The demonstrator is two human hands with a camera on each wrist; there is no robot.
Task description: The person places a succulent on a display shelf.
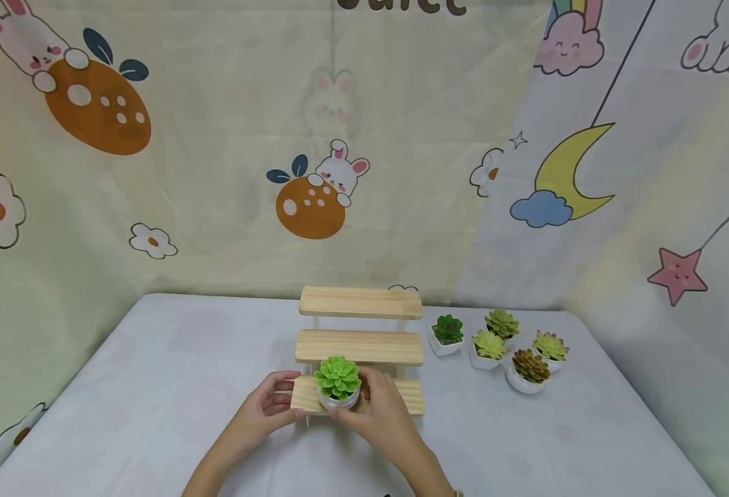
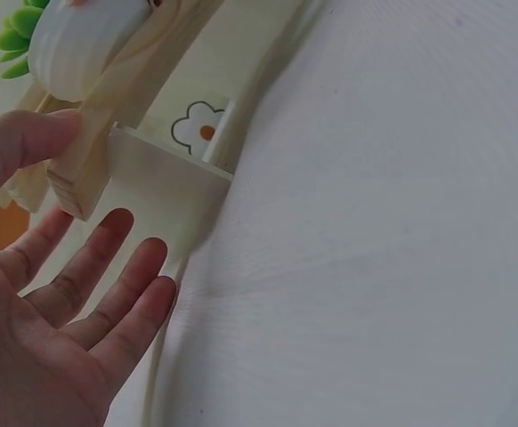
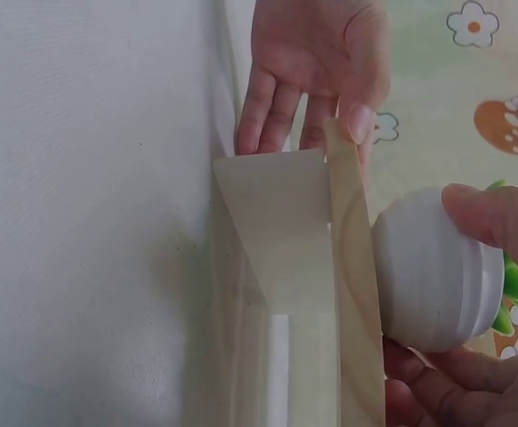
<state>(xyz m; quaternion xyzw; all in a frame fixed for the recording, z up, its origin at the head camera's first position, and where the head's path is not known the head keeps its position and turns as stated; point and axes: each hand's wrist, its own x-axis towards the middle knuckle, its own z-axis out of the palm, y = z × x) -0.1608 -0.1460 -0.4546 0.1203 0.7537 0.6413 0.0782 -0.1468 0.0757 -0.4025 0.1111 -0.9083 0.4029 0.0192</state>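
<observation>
A bright green succulent in a white round pot (image 1: 338, 395) stands upright on the lowest board of a three-tier wooden plant stand (image 1: 360, 347), left of its middle. My right hand (image 1: 386, 413) grips the pot, thumb at the front and fingers behind. In the right wrist view, the white pot (image 3: 424, 267) touches the board (image 3: 357, 267). At the stand's left end, my left hand (image 1: 265, 406) holds the lowest board's corner between thumb and index finger. The left wrist view shows the other fingers (image 2: 121, 289) spread beside the stand's pale side support (image 2: 165, 182).
Right of the stand, several potted succulents stand grouped: a dark green one (image 1: 446, 334), pale green ones such as this plant (image 1: 489, 345), and a brownish one (image 1: 529, 367). White cloth covers the table (image 1: 172, 373). A printed curtain (image 1: 228, 152) hangs behind and at the sides.
</observation>
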